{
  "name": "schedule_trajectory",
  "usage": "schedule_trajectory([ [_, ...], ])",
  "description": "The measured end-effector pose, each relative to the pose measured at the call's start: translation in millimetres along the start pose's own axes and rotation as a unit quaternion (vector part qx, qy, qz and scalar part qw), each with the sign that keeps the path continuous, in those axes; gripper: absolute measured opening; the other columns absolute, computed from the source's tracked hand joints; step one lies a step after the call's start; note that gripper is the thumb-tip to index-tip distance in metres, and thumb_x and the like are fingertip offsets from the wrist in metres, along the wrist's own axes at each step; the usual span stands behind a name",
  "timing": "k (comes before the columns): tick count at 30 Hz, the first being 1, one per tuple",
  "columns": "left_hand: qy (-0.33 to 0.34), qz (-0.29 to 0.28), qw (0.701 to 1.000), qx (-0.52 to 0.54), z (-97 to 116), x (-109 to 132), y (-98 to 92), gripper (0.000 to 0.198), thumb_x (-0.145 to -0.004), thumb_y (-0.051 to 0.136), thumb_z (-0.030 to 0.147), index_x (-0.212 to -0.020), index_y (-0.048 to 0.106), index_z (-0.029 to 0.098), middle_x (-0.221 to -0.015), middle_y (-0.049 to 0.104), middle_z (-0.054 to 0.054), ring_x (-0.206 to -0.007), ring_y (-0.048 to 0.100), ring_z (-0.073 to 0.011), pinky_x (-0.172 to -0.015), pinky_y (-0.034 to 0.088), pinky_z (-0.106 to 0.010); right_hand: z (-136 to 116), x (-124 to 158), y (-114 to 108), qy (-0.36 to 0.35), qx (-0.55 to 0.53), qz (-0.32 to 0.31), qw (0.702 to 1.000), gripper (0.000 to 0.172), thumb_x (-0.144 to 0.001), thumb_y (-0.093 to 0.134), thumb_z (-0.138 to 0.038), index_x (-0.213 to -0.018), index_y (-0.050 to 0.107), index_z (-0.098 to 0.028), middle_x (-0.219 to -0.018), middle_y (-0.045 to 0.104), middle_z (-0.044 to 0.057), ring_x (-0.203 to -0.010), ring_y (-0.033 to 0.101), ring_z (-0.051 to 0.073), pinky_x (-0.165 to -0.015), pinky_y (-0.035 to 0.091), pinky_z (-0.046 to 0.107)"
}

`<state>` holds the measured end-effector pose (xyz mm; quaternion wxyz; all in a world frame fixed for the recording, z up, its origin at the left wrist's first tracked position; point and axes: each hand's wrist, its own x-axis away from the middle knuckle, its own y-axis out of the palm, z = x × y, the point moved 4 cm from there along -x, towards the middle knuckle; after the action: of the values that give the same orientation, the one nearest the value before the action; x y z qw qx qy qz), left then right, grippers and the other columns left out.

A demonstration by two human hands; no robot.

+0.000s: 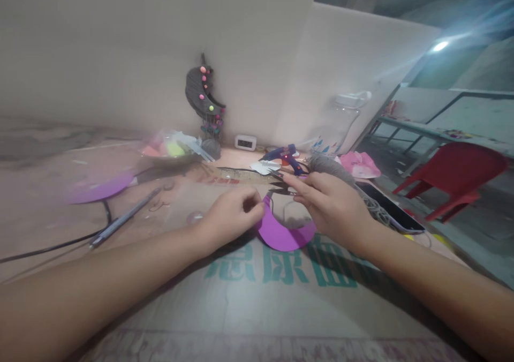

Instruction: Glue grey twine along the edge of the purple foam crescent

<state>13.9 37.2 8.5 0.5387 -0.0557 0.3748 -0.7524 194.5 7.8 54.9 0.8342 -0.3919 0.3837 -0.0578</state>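
Observation:
A purple crescent-shaped cutout (286,238) is tilted up over the cardboard surface (249,308), which bears green printed characters. My left hand (231,212) is closed, pinching the cutout near its left tip. In my right hand (333,206) is a pair of scissors (281,186), blades apart and pointing left, close to that tip. A thin grey strand shows by the inner curve of the cutout; where it is fastened I cannot make out. The fingers of my right hand partly hide the scissor handles.
A grey yarn-wrapped crescent with pompoms (196,91) hangs at the back. Behind my hands are a small clock (245,143) and blue glue gun (281,154). A phone (391,208) and clear bottle (345,123) stand right; a pen (124,218) and purple piece (100,189) lie left.

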Motion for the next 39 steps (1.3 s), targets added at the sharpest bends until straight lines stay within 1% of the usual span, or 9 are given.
schedule_trajectory([
  [3, 0.008, 0.003, 1.0, 0.005, -1.8, -0.4, 1.1, 0.015, -0.08, 0.047, 0.022, -0.069, 0.056, 0.018, -0.069, 0.061, 0.001, -0.068, 0.055, -0.0145, -0.063, 0.038, -0.025, -2.2, 2.4, 3.7, -0.025, -0.003, -0.001, 1.0, 0.032, -0.092, 0.046, -0.018, -0.123, 0.054, -0.016, -0.076, 0.055, 0.005, -0.069, 0.048, 0.017, -0.059, 0.037, 0.03],
  [6, 0.014, 0.006, 1.0, 0.01, -3.5, -0.8, 2.2, 0.015, -0.08, 0.047, 0.022, -0.067, 0.055, 0.017, -0.067, 0.06, 0.001, -0.067, 0.054, -0.0144, -0.062, 0.038, -0.025, -3.5, 4.5, 6.2, -0.035, -0.009, -0.003, 0.999, 0.032, -0.092, 0.046, -0.017, -0.123, 0.053, -0.015, -0.077, 0.056, 0.005, -0.068, 0.047, 0.017, -0.059, 0.037, 0.03],
  [12, 0.015, 0.005, 1.0, 0.015, -3.5, -0.5, 2.9, 0.015, -0.08, 0.047, 0.021, -0.069, 0.056, 0.017, -0.068, 0.06, 0.0, -0.068, 0.055, -0.0148, -0.063, 0.038, -0.025, -3.9, 5.0, 5.5, -0.035, -0.021, -0.007, 0.999, 0.032, -0.091, 0.045, -0.015, -0.122, 0.055, -0.013, -0.078, 0.054, 0.005, -0.069, 0.046, 0.017, -0.06, 0.035, 0.03],
  [16, 0.017, 0.008, 1.0, 0.003, -2.8, -0.6, 2.4, 0.015, -0.08, 0.047, 0.021, -0.067, 0.055, 0.017, -0.068, 0.059, 0.001, -0.068, 0.054, -0.0144, -0.063, 0.038, -0.025, -3.4, 5.0, 4.5, -0.04, -0.009, 0.001, 0.999, 0.032, -0.091, 0.045, -0.017, -0.121, 0.055, -0.013, -0.077, 0.053, 0.005, -0.068, 0.044, 0.017, -0.059, 0.033, 0.03],
  [23, 0.011, 0.004, 1.0, -0.011, -2.6, -0.9, 2.2, 0.016, -0.08, 0.047, 0.022, -0.068, 0.056, 0.018, -0.069, 0.061, 0.001, -0.069, 0.055, -0.0146, -0.064, 0.039, -0.026, -2.5, 6.9, 8.8, -0.048, -0.02, -0.028, 0.998, 0.034, -0.091, 0.044, -0.014, -0.122, 0.056, -0.014, -0.079, 0.053, 0.005, -0.069, 0.043, 0.017, -0.06, 0.033, 0.029],
  [28, 0.009, 0.001, 1.0, -0.021, 0.5, -1.1, 0.8, 0.014, -0.079, 0.048, 0.022, -0.068, 0.056, 0.017, -0.068, 0.061, 0.001, -0.068, 0.055, -0.0142, -0.063, 0.038, -0.026, -4.0, 5.9, 7.1, -0.063, -0.01, -0.017, 0.998, 0.031, -0.091, 0.045, -0.015, -0.12, 0.058, -0.014, -0.076, 0.052, 0.004, -0.068, 0.042, 0.016, -0.059, 0.032, 0.029],
  [39, 0.031, 0.006, 0.998, -0.055, 0.5, 1.5, 0.6, 0.014, -0.08, 0.048, 0.022, -0.068, 0.054, 0.018, -0.069, 0.058, 0.002, -0.068, 0.052, -0.0134, -0.063, 0.036, -0.026, -1.6, 6.8, 6.9, -0.068, 0.022, -0.041, 0.997, 0.035, -0.09, 0.04, -0.011, -0.119, 0.059, -0.016, -0.078, 0.054, 0.005, -0.069, 0.043, 0.017, -0.061, 0.034, 0.031],
])
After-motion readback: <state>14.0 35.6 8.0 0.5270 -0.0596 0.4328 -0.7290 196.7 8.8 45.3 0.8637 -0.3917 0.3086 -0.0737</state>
